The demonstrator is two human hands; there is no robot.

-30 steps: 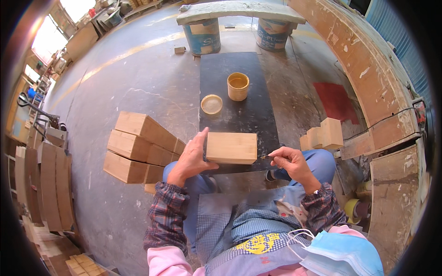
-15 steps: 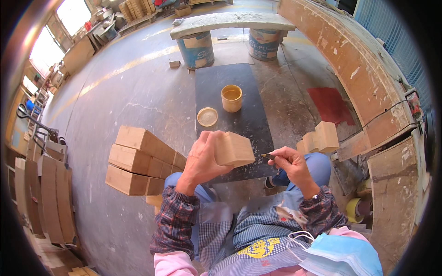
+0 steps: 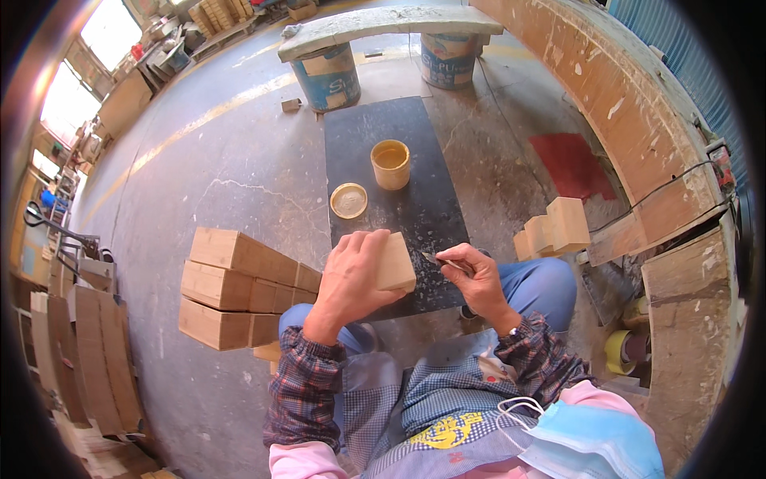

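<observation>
My left hand point(image 3: 351, 275) grips a pale wooden block point(image 3: 396, 263) from its left side and holds it over the near end of a dark board point(image 3: 375, 124). Just right of the block, my right hand point(image 3: 475, 279) pinches a small thin-bladed tool, seemingly a putty knife point(image 3: 432, 258). Its tip points at the block and is a little apart from it. Beyond my hands, an open yellowish tub point(image 3: 391, 166) stands on the board. A round lid point(image 3: 349, 201) with pale stuff in it lies nearer and to the left.
Stacked wooden blocks point(image 3: 231, 287) stand left of my knees, and a few more blocks point(image 3: 566, 223) stand on the right. A pale bench slab point(image 3: 383, 30) rests on two buckets point(image 3: 328, 78) ahead. A long wooden panel point(image 3: 614, 104) borders the right side.
The block has turned in my left hand, showing a narrower face. My right hand has moved left with the knife, nearer the block. The whole view has shifted slightly.
</observation>
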